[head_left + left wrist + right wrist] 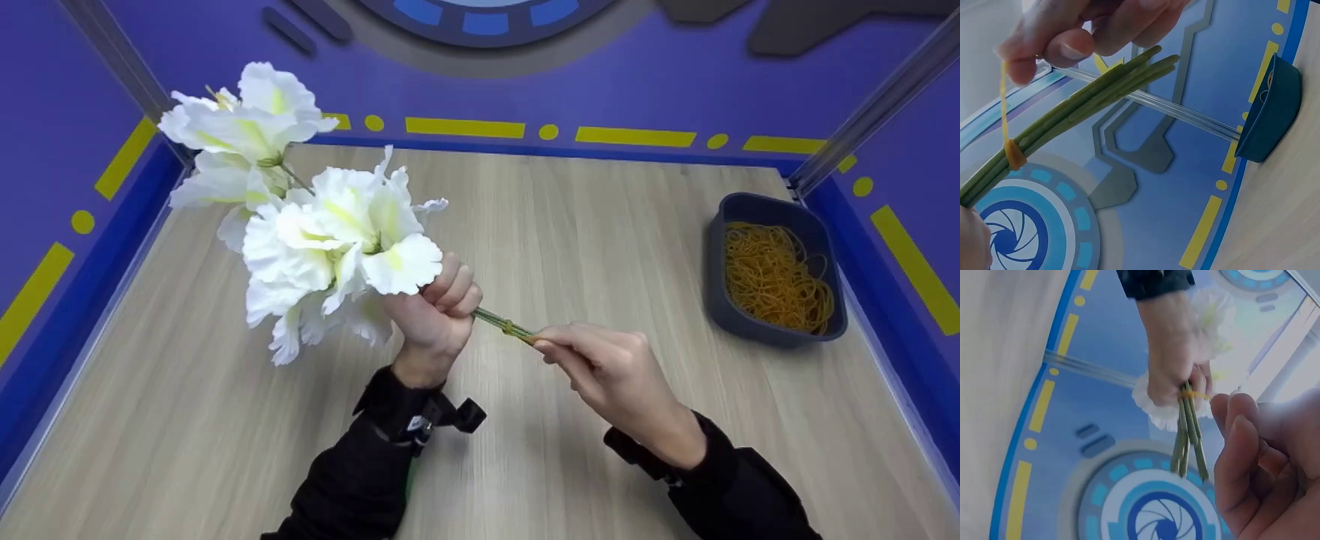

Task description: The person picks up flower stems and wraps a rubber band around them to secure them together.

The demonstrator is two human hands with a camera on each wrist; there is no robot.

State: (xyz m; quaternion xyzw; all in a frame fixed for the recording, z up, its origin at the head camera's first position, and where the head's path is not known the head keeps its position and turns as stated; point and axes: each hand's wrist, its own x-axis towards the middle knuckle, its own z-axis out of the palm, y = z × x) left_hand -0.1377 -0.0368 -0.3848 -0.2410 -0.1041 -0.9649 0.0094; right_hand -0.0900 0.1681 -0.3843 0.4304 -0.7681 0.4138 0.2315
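A bunch of white artificial flowers (337, 225) with yellow-green centres leans up and to the left in the head view. My left hand (439, 311) grips the green stems (1081, 104) just below the blossoms. Around the stems, a little beyond that fist, a yellow rubber band (1014, 154) is wound. My right hand (611, 367) pinches a loop of the band between thumb and forefinger, stretching it away from the stems, as the left wrist view shows. The bare stem ends stick out past the band, apart from the right fingers. In the right wrist view the left hand partly hides the blossoms.
At the right of the wooden table (570, 247) stands a dark grey tub (780, 334) holding many loose rubber bands (776, 277). Blue panels (637, 90) with yellow markings wall in the back and both sides. A metal post (874, 97) rises at the back right corner.
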